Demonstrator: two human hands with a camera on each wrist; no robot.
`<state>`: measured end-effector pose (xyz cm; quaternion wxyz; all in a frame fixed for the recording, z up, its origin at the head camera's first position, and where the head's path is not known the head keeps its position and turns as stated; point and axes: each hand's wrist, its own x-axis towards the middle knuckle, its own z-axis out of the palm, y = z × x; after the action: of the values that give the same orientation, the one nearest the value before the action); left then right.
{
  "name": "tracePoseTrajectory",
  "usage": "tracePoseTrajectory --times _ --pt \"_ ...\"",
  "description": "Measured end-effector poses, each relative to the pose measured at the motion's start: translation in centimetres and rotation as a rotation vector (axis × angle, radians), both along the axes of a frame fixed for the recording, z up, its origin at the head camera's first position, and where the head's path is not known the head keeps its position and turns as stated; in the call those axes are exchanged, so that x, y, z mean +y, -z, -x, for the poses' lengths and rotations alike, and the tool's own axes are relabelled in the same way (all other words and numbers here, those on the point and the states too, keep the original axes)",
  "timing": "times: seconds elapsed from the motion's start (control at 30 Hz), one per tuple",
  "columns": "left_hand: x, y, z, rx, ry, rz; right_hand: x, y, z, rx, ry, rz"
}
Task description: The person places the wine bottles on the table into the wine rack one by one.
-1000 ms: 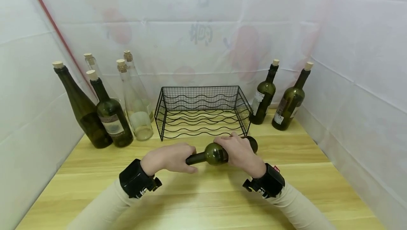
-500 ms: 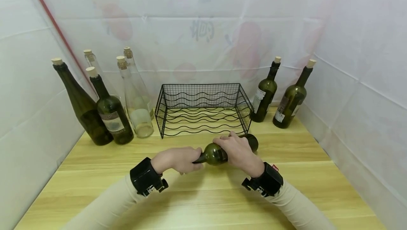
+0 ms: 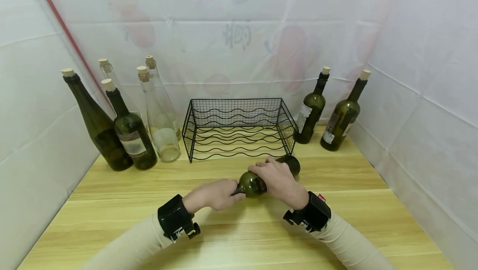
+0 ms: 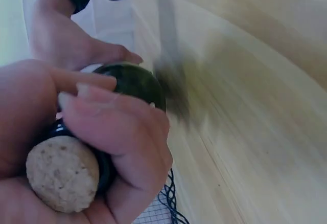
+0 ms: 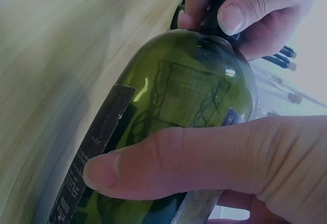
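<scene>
A dark green wine bottle (image 3: 249, 184) is held on its side over the table, its neck toward the left and its base toward the back right. Curled round the neck are the fingers of my left hand (image 3: 218, 194); the left wrist view shows the cork (image 4: 62, 174) poking out of that fist. My right hand (image 3: 279, 181) grips the body from above, its thumb (image 5: 148, 165) lying across the glass beside a dark label (image 5: 92, 155). Behind the bottle stands a black wire rack (image 3: 239, 141) with wavy bars.
To the rack's left stand corked bottles, among them a tall green one (image 3: 101, 133), a labelled green one (image 3: 130, 137) and clear ones (image 3: 164, 133). Two green bottles, one nearer (image 3: 340, 120) and one farther (image 3: 311, 114), stand at right. White cloth walls (image 3: 239, 54) enclose the table (image 3: 239, 237).
My left hand has moved right and closed round the bottle's neck. The bottle has turned slightly, its neck end coming nearer and its base shifting back. My right hand keeps its grip.
</scene>
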<state>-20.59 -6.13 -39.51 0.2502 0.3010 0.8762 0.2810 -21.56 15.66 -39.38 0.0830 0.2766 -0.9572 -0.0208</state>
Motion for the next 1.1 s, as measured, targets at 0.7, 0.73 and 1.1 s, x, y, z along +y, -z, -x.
tracePoseTrajectory --times 0.7,0.73,1.1 --pt "-0.5 -1.2 -2.0 0.132 -0.139 -0.053 0.9 -0.9 -0.1 0.148 -0.163 0.196" --pt "-0.5 -1.2 -2.0 0.131 -0.145 -0.056 1.0 -1.0 -0.2 0.133 -0.154 0.194" --pt "0.0 -0.6 -1.2 0.223 -0.212 -0.047 2.3 -3.0 -0.4 0.097 -0.068 0.195"
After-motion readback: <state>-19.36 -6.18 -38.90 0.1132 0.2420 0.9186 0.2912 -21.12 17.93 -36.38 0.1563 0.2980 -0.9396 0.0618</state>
